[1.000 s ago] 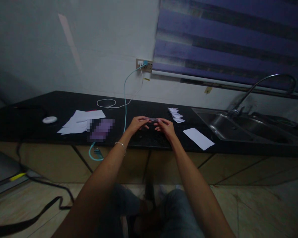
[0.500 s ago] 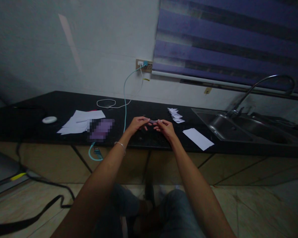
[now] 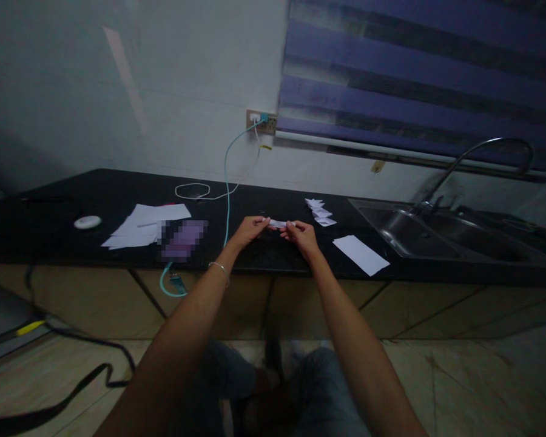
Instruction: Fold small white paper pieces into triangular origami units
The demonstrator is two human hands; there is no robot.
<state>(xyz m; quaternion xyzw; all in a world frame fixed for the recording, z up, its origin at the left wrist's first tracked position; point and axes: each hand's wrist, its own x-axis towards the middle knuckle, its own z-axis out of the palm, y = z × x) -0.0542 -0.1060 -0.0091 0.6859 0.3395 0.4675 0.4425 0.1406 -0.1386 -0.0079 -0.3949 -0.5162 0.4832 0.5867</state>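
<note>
Where the black counter (image 3: pixel 118 189) runs along a pale wall (image 3: pixel 186 73), a white rounded object (image 3: pixel 88 222) is seen first, then overlapping white sheets (image 3: pixel 130 232) beside a purple item (image 3: pixel 184 240) (obscured by pixelation). Past a teal cord (image 3: pixel 226 176), a small white strip (image 3: pixel 278 224) is held over the counter, its ends pinched in the grip of left hand (image 3: pixel 251 230) and right hand (image 3: pixel 304 237). Farther right, folded white pieces (image 3: pixel 321 213), a rectangular sheet (image 3: pixel 360 255) and a sink (image 3: pixel 403 227) are seen, a striped blind (image 3: pixel 391 48) being hung above.
</note>
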